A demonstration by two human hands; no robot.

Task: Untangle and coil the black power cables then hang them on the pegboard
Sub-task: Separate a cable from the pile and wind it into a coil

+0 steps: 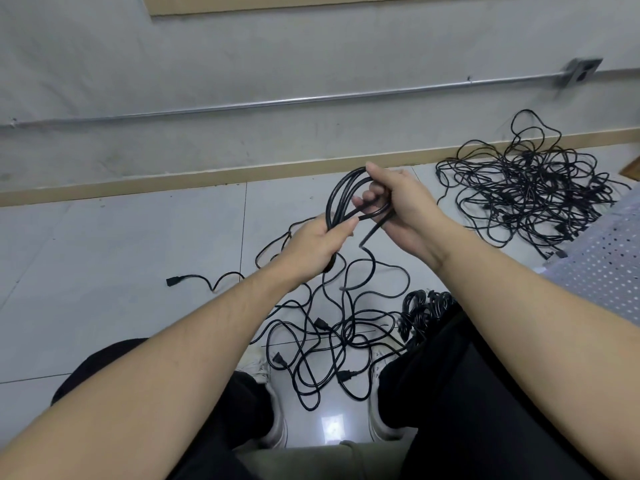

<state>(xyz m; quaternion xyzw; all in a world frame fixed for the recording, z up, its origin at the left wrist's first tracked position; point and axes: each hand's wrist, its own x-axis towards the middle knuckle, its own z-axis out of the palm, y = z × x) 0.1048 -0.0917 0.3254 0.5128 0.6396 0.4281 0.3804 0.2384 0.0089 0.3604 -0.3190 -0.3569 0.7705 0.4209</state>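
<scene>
My left hand (317, 242) grips the lower side of the coil (349, 199) I am building, thumb pressed over the bundled strands and fingers wrapped beneath. My right hand (401, 209) holds the coil's other side, fingers curled through the loops and pinching the strand that bends down out of it. The coil hangs in the air between both hands, only a few turns thick.

I judge this to be the coiling step, partway through one cable. From the coil, the free length drops straight down into the loose cables (332, 344) sprawled on the floor between my shoes (273, 424), where several plugs lie among crossing loops. One cable end with its connector (171, 281) lies out to the left of the coil, low on the tiles.

Below and right of the coil, by my right knee, sits a small heap of what look like finished bundles (424, 306). Further right of the coil, against the skirting, lies the big tangled pile (519, 192), untouched so far as I can tell. The pegboard (602, 265) shows at the far right, lying at an angle with nothing hung on it.

The next move calls for drawing more slack up with my right hand and laying another loop into my left, watching that the trailing length does not snag on the crossings below.
</scene>
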